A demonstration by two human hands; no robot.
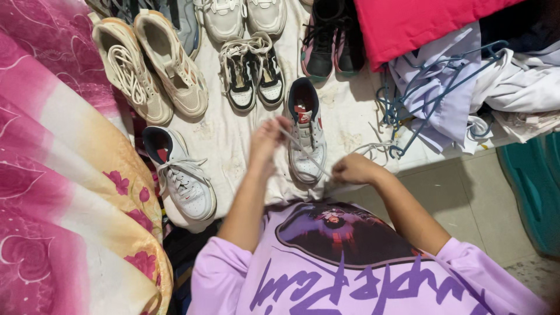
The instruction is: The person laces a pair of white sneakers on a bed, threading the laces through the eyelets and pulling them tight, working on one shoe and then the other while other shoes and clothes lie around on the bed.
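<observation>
A white sneaker with a dark lining [305, 131] lies on a stained white cloth [224, 137] in front of me. My left hand [267, 138] is beside its left edge, fingers pinched on a white shoelace [303, 153] that runs across the shoe. My right hand [353, 169] sits below and right of the toe, closed on the lace's other end. The matching white sneaker [182, 178] lies to the left, laced, untouched.
Several more pairs stand at the back: beige sneakers [153, 65], black-and-white ones [252, 73], dark pink-soled ones [331, 38]. Pink floral fabric [64, 175] fills the left. Clothes with blue hangers [431, 99] pile at the right, beside a teal object [534, 186] on the tiled floor.
</observation>
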